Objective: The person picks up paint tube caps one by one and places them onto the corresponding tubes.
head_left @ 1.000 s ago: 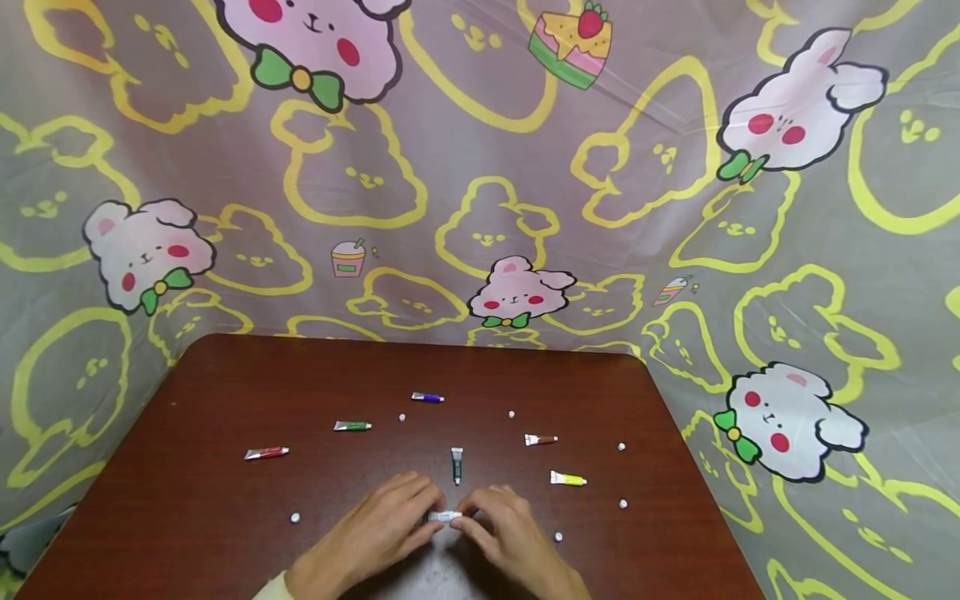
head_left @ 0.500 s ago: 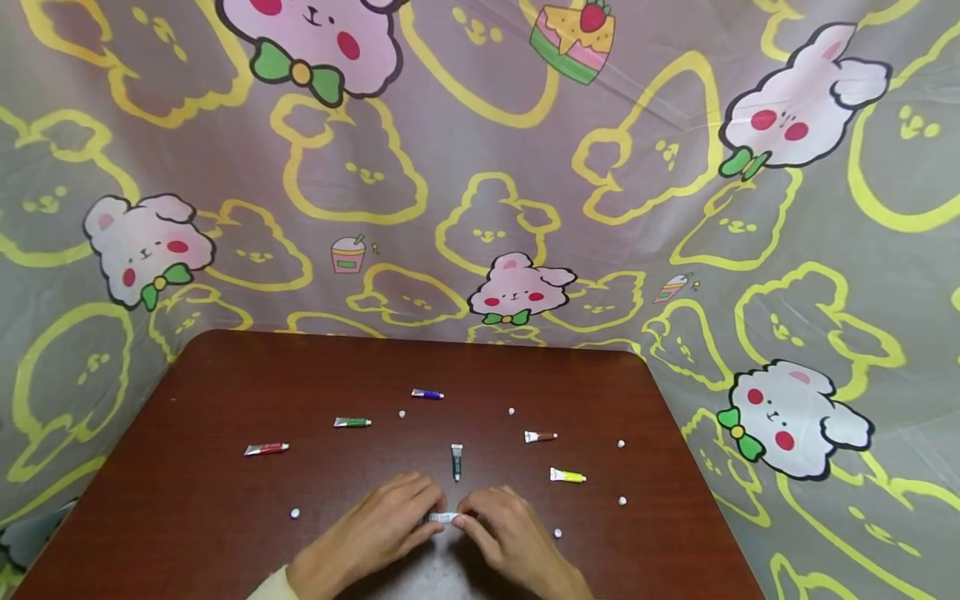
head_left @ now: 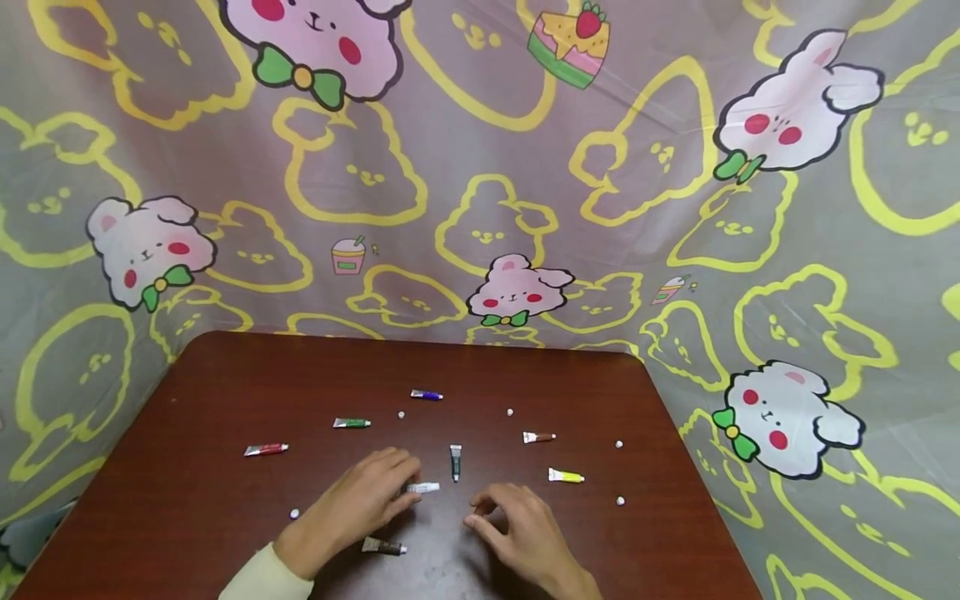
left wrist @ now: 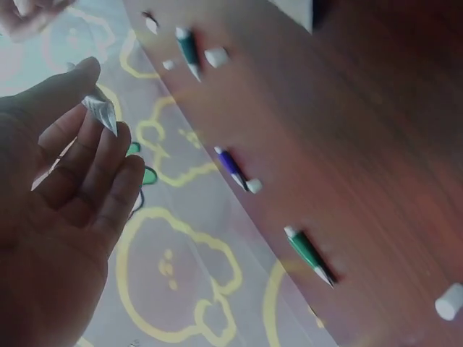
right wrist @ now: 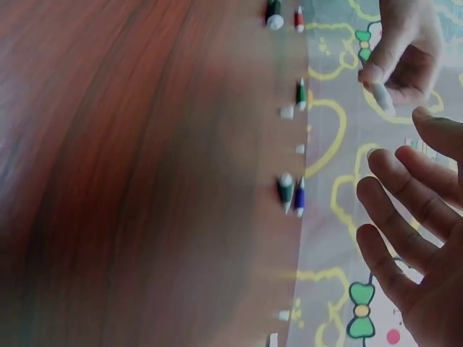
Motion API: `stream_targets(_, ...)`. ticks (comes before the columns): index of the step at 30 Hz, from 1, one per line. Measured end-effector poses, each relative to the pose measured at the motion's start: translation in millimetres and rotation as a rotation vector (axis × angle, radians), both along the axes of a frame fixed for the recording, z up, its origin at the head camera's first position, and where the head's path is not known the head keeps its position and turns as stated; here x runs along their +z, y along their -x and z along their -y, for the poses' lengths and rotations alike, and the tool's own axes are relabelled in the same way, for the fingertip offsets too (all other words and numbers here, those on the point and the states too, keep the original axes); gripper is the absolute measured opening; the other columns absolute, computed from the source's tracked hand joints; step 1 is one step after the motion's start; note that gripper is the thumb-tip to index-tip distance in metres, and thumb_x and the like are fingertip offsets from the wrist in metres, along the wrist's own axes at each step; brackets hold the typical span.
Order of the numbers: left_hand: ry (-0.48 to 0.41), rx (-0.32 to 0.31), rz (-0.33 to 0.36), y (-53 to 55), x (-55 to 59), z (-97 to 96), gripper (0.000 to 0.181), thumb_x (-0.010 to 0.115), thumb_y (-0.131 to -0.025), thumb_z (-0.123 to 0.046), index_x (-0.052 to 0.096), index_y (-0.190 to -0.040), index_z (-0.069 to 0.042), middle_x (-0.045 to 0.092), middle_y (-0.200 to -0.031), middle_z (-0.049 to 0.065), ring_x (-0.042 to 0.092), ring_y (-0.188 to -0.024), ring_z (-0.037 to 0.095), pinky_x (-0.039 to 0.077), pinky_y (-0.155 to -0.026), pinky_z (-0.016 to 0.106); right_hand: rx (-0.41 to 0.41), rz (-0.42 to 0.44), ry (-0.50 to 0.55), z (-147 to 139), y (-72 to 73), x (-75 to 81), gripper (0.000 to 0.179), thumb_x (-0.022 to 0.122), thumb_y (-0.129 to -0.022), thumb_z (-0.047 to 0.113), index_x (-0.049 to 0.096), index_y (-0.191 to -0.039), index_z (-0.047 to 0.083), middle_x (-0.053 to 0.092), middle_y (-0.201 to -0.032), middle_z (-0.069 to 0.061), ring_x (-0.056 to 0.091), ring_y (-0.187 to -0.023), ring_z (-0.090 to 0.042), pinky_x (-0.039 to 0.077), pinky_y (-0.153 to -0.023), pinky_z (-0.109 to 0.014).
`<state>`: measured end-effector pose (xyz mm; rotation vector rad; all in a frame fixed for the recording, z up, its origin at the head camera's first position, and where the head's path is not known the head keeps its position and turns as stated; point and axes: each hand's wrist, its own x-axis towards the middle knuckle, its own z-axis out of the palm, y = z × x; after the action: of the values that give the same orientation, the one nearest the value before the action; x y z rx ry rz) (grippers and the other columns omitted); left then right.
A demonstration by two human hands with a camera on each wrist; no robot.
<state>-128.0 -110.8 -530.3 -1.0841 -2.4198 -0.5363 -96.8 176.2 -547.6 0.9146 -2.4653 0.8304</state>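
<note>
In the head view my left hand [head_left: 363, 500] pinches a small white paint tube [head_left: 424, 487], its white end pointing right. The left wrist view shows the tube's flat crimped end [left wrist: 103, 114] between thumb and fingers. To the right, my right hand [head_left: 525, 529] hovers apart from it, fingers loosely bent. In the right wrist view its fingers [right wrist: 394, 210] are spread from the thumb, with nothing seen between them. A dark green paint tube [head_left: 456, 462] lies beyond the hands. Below my left wrist a black paint tube [head_left: 384, 547] rests on the table.
On the brown table [head_left: 187, 517] lie red [head_left: 267, 450], green [head_left: 352, 423], blue [head_left: 427, 395], brown [head_left: 538, 437] and yellow [head_left: 566, 476] paint tubes. Several small white caps [head_left: 620, 501] are scattered among them. A patterned curtain [head_left: 420, 192] surrounds the table.
Both hands were at the white paint tube; my right hand has let go of its end. My left hand has moved left and away from me with the tube, uncovering the black tube.
</note>
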Motion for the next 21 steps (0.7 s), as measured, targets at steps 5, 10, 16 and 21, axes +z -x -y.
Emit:
stream_targets(5, 0.026, 0.053, -0.022, 12.5, -6.5, 9.3, 0.031, 0.093, -0.085, -0.020, 0.065, -0.097, -0.014, 0.069, -0.093, -0.003, 0.071, -0.091, 0.017, 0.062, -0.098, 0.048, -0.008, -0.026, 0.007, -11, -0.8, -4.0, 0.020, 0.090, -0.089, 0.021, 0.075, -0.102, 0.016, 0.075, -0.091, 0.010, 0.070, -0.081, -0.002, 0.057, -0.076, -0.028)
stream_targets(10, 0.063, 0.109, 0.022, 24.8, -12.7, 15.8, 0.032, 0.092, -0.086, -0.019, 0.062, -0.095, -0.014, 0.067, -0.090, -0.003, 0.071, -0.090, 0.021, 0.061, -0.098, 0.048, 0.022, -0.007, 0.038, -21, -0.9, -8.3, 0.020, 0.089, -0.090, 0.015, 0.074, -0.103, 0.012, 0.074, -0.092, 0.007, 0.070, -0.082, -0.004, 0.060, -0.072, -0.024)
stream_targets(16, 0.095, 0.186, 0.121, 34.1, -21.1, 24.2, 0.028, 0.091, -0.088, -0.019, 0.064, -0.095, -0.015, 0.063, -0.087, -0.003, 0.065, -0.081, 0.019, 0.059, -0.079, 0.041, -0.029, 0.000, 0.027, -37, -1.9, -12.6, 0.025, 0.093, -0.085, 0.014, 0.074, -0.102, 0.013, 0.074, -0.092, 0.007, 0.070, -0.082, -0.001, 0.059, -0.073, -0.021)
stream_targets(21, 0.106, 0.215, 0.152, 37.8, -29.0, 31.3, 0.029, 0.092, -0.085, -0.016, 0.065, -0.093, -0.014, 0.059, -0.085, -0.003, 0.062, -0.075, 0.017, 0.054, -0.067, 0.038, -0.069, -0.032, 0.009, -50, -1.7, -16.3, 0.028, 0.095, -0.081, 0.015, 0.075, -0.100, 0.013, 0.073, -0.091, 0.009, 0.071, -0.081, 0.000, 0.056, -0.075, -0.017)
